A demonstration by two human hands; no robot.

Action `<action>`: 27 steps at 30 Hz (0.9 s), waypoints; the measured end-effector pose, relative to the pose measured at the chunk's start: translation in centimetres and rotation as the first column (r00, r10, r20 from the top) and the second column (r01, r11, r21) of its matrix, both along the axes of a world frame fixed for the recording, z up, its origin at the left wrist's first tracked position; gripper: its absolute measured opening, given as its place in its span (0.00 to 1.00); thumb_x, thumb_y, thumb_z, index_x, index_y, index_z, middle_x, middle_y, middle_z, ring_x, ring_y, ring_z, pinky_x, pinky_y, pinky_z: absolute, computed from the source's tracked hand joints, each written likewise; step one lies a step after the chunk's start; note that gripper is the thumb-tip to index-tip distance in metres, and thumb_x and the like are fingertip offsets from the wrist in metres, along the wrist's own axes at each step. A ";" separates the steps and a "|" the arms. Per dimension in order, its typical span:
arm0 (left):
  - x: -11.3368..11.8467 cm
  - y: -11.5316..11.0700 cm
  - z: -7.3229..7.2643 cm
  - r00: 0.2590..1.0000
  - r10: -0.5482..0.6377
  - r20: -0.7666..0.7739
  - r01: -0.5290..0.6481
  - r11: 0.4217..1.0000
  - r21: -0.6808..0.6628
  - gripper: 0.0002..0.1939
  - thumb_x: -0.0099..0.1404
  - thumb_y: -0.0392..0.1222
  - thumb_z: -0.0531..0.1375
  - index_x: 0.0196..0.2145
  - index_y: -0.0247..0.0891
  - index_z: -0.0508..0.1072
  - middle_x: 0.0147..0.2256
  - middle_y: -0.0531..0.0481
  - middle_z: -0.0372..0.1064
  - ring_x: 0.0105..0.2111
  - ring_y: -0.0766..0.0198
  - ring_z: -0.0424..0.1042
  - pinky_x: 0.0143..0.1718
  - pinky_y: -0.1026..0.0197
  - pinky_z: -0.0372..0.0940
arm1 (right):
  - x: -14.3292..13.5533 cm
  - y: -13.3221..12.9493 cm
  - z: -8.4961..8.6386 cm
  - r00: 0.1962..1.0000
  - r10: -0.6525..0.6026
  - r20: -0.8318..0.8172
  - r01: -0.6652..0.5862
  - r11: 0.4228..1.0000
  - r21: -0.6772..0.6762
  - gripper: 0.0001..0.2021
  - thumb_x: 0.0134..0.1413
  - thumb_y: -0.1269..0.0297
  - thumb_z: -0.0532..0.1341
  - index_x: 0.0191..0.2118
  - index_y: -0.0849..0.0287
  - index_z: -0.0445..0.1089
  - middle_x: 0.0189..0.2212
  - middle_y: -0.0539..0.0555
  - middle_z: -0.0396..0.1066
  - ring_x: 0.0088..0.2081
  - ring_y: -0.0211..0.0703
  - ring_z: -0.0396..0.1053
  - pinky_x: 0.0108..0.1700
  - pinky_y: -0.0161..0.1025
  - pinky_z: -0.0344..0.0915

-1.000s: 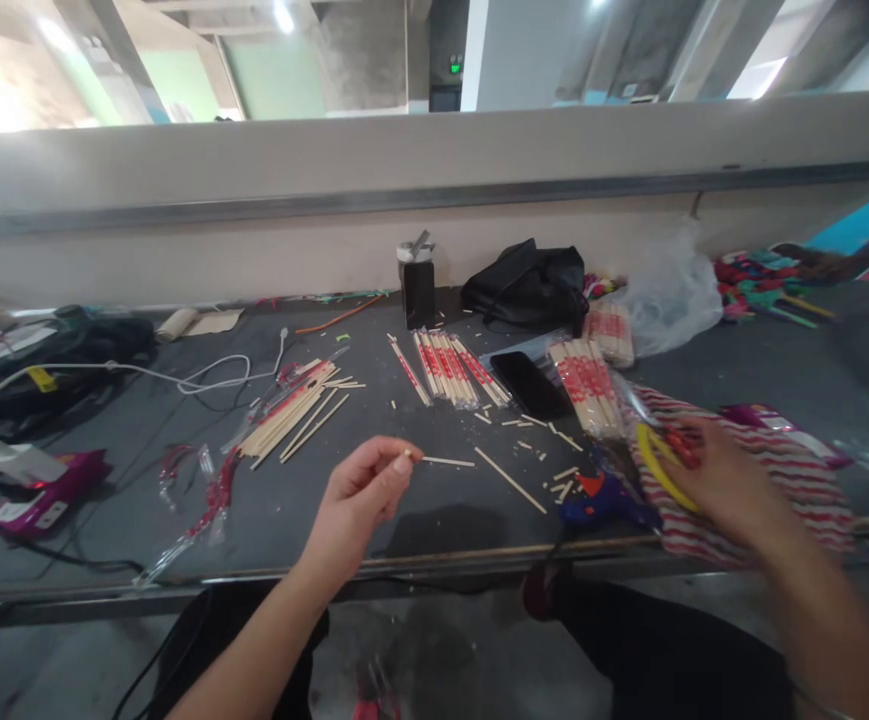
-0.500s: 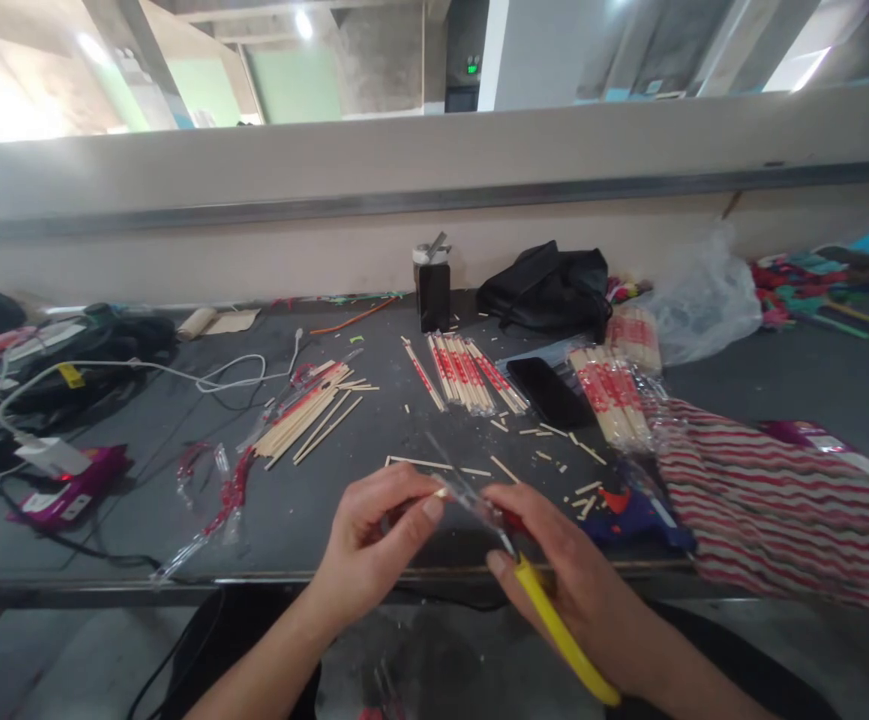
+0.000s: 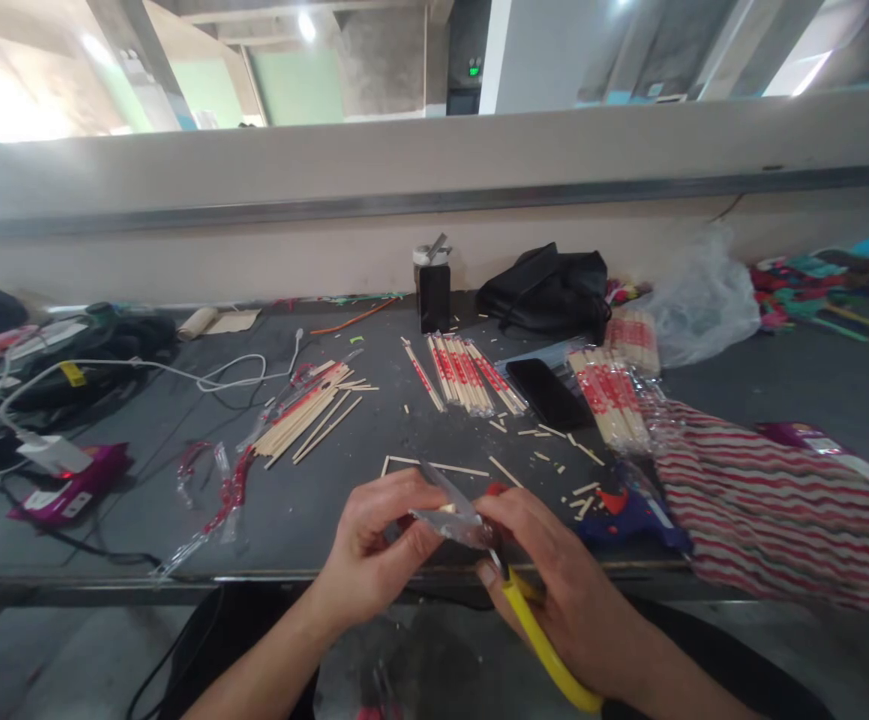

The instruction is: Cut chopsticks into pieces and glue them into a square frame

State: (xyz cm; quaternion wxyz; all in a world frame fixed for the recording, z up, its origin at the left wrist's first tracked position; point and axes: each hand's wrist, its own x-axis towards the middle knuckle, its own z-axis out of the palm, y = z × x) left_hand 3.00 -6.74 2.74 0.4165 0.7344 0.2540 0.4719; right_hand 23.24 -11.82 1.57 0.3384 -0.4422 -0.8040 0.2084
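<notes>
In my right hand point(image 3: 554, 570) is a pair of scissors point(image 3: 554, 650) with a yellow handle, fingers wrapped round the grip. The blades point(image 3: 460, 520) are parted and reach toward my left hand point(image 3: 381, 535). Between thumb and forefinger my left hand pinches a short pale wooden stick point(image 3: 447, 508), whose end lies between the blades; the rest is hidden by the fingers. Just beyond the hands, thin wooden sticks point(image 3: 441, 466) lie on the dark table point(image 3: 314, 540). Cut stick bits point(image 3: 588, 488) are scattered to the right.
Loose chopsticks point(image 3: 303, 415) and torn wrappers point(image 3: 231, 490) lie left. Wrapped chopsticks point(image 3: 464, 372), a phone point(image 3: 546, 392) and more packs point(image 3: 610, 400) are behind the hands. Striped cloth point(image 3: 779, 510) covers the right edge. A bottle point(image 3: 434, 295), black bag point(image 3: 550, 290) and white cable point(image 3: 179, 373) are farther back.
The scissor blades have turned and come nearer my left hand, so that they now sit around the stick's end. My right hand has shifted slightly left.
</notes>
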 end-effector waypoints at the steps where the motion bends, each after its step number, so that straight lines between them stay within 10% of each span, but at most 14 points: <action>1: 0.0 0.0 0.0 1.000 -0.006 -0.001 0.006 1.000 -0.001 0.08 0.62 0.38 0.59 0.39 0.41 0.77 0.31 0.46 0.73 0.30 0.61 0.70 0.33 0.61 0.60 | 0.0 0.0 0.0 1.000 -0.004 -0.001 0.004 1.000 0.011 0.24 0.53 0.76 0.56 0.55 0.53 0.55 0.42 0.57 0.63 0.44 0.48 0.64 0.47 0.45 0.65; 27: 0.0 -0.2 0.3 0.999 -0.019 -0.034 0.021 0.997 0.069 0.11 0.61 0.34 0.59 0.39 0.43 0.78 0.29 0.47 0.73 0.29 0.61 0.70 0.31 0.63 0.61 | 0.2 -0.4 -0.7 0.997 -0.042 0.061 0.034 0.992 0.124 0.24 0.53 0.73 0.58 0.55 0.55 0.55 0.40 0.57 0.63 0.42 0.49 0.64 0.45 0.46 0.66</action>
